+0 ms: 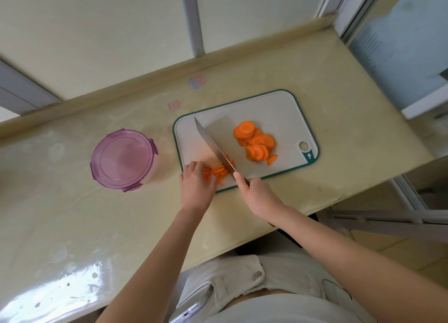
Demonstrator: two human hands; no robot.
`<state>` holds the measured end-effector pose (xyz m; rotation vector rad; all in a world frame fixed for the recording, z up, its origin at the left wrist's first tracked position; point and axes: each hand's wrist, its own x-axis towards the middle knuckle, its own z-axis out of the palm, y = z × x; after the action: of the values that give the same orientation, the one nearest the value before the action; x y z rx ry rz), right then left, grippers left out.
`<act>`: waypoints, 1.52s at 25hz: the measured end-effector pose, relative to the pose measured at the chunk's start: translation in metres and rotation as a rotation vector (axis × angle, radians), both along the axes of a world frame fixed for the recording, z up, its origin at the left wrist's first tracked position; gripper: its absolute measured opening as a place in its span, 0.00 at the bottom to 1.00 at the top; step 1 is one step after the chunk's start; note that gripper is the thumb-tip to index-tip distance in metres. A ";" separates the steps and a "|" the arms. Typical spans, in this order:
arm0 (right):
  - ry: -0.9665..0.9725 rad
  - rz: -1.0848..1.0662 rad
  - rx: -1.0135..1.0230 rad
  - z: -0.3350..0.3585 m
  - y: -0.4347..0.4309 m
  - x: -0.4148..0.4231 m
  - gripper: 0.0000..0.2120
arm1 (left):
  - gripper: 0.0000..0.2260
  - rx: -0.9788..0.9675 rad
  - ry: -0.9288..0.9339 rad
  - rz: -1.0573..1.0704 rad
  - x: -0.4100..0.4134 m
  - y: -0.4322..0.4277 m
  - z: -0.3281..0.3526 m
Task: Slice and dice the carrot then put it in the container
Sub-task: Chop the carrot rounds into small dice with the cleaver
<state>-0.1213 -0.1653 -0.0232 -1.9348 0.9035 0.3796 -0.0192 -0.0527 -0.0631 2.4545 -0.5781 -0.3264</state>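
Note:
A white cutting board (278, 114) with a green rim lies on the cream counter. A pile of round carrot slices (257, 143) sits on its right half. At the board's near left corner, my left hand (196, 184) holds down a small stack of carrot slices (219, 171) with curled fingers. My right hand (257, 191) grips the handle of a large knife (213, 145), forefinger along its spine; the blade rests on that stack, partly cut into strips. A round container (123, 160) with a purple lid stands left of the board, lid on.
The counter (72, 225) ends at a raised back ledge below a window and at a near edge by my waist. Small stickers (197, 82) mark the counter behind the board. A phone (189, 313) pokes from my pocket.

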 end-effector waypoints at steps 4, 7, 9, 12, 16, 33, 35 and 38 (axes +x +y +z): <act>-0.001 -0.008 0.009 0.000 -0.003 0.000 0.29 | 0.21 0.015 -0.008 -0.202 0.000 0.006 0.000; -0.021 -0.021 0.039 0.000 -0.008 0.000 0.29 | 0.26 0.068 -0.073 -0.350 0.001 0.009 -0.009; -0.040 -0.054 0.060 0.000 -0.008 -0.003 0.29 | 0.26 0.054 -0.132 -0.365 0.002 0.012 -0.016; -0.071 -0.109 0.112 0.003 -0.003 -0.008 0.28 | 0.22 0.041 -0.175 -0.353 0.004 0.014 -0.020; -0.069 -0.104 0.125 0.007 -0.001 -0.005 0.28 | 0.18 0.012 -0.243 -0.347 0.004 0.012 -0.023; 0.008 -0.053 0.018 -0.002 0.008 0.005 0.29 | 0.12 -0.022 -0.368 -0.299 -0.001 0.005 -0.028; 0.008 -0.033 -0.011 -0.004 0.011 0.008 0.28 | 0.13 -0.029 -0.365 -0.293 0.000 0.004 -0.029; -0.006 -0.036 0.003 -0.007 0.006 0.010 0.29 | 0.15 -0.017 -0.353 -0.296 -0.001 0.006 -0.030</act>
<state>-0.1110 -0.1593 -0.0304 -1.9137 0.9319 0.3535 -0.0199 -0.0471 -0.0931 2.4233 -1.0937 0.0019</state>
